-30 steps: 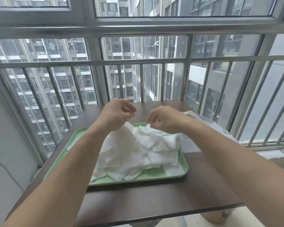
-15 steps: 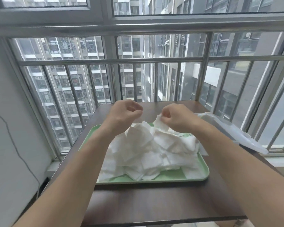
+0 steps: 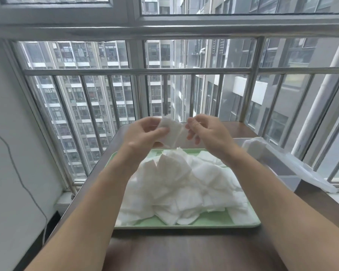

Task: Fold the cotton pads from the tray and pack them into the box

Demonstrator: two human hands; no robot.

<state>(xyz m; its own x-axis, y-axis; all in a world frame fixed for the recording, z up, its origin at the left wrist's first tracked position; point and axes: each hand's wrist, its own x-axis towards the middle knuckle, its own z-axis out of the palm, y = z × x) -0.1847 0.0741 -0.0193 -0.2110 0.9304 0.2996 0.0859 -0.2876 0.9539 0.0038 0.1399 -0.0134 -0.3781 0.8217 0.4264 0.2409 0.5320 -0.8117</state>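
Observation:
A light green tray (image 3: pixel 204 223) on the dark table holds a heap of white cotton pads (image 3: pixel 182 184). Above the far end of the heap, both hands hold one white cotton pad (image 3: pixel 172 132) in the air. My left hand (image 3: pixel 143 133) pinches its left edge and my right hand (image 3: pixel 205 132) pinches its right edge. A clear plastic box (image 3: pixel 288 182) with its lid hinged open stands to the right of the tray; white pads (image 3: pixel 252 147) show at its far end.
The dark brown table (image 3: pixel 184 251) stands against a steel window railing (image 3: pixel 137 71). A white wall with a thin cable (image 3: pixel 14 165) runs along the left. The table's right edge lies just past the box.
Both hands rose from the heap and now hold a single pad up between them. The camera has tilted, so the tray sits lower in view.

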